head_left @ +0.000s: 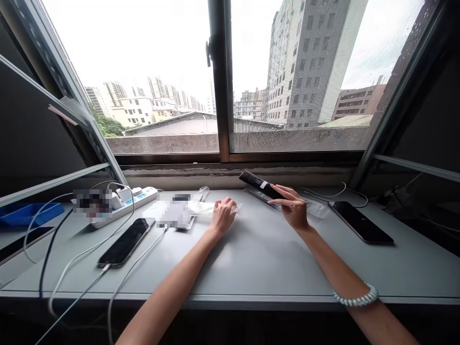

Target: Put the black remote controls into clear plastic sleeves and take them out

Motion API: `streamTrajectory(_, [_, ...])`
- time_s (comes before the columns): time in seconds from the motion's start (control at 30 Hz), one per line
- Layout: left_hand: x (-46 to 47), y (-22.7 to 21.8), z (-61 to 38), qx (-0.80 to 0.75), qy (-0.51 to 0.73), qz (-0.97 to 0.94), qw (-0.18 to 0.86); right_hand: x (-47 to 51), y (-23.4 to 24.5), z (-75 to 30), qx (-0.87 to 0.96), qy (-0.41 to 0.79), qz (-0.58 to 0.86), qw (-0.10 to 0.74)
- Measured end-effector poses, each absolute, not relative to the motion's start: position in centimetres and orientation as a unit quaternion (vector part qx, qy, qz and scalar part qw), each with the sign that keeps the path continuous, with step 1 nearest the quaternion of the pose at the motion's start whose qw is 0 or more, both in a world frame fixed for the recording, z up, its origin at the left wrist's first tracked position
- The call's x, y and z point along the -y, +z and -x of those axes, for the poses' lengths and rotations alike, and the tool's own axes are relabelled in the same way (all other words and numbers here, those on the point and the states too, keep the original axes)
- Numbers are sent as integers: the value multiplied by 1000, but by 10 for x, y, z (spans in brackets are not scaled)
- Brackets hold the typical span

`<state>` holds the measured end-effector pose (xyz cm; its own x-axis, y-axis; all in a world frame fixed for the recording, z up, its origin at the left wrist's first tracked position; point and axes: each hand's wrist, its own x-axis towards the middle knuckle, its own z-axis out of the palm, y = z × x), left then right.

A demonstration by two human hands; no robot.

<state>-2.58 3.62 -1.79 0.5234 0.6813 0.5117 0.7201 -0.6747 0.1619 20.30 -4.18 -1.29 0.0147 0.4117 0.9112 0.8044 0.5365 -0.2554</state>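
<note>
window: spans the far side, frame post at centre, sill runs just behind the desk's far edge.
desk: grey top, near edge runs under both forearms; wide bare stretch between and in front of the hands, clutter only along the far half and left.
tray: blue, far left by the desk edge; contents not visible.
power strip: far left, white plugs in it, cables looping off toward the near edge.
left phone: dark, face up, cable in its near end, left of the left hand, apart from it.
right phone: dark, flat, right of the right hand, apart, cable behind it.
plastic bag: clear, flat on desk, far centre.
left hand: fingers curled down, closed on the bag's right end, pinning it to the desk.
right hand: fingers loosely wrapped on a black device, gripping its near end; the device tilts up, far end raised toward the sill, just right of the window post.
bracelet: pale beads, right forearm near the desk edge.
</note>
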Motion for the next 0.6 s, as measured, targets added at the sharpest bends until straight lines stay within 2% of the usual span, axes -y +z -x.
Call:
streamTrajectory(0.27, [-36, -20, 22, 403, -275, 872, 47, 43, -10, -202, 649, -177, 467, 574])
streamTrajectory(0.6, [-31, -19, 18, 366, -328, 870, 31, 42, -7, -204, 650, -191, 451, 580])
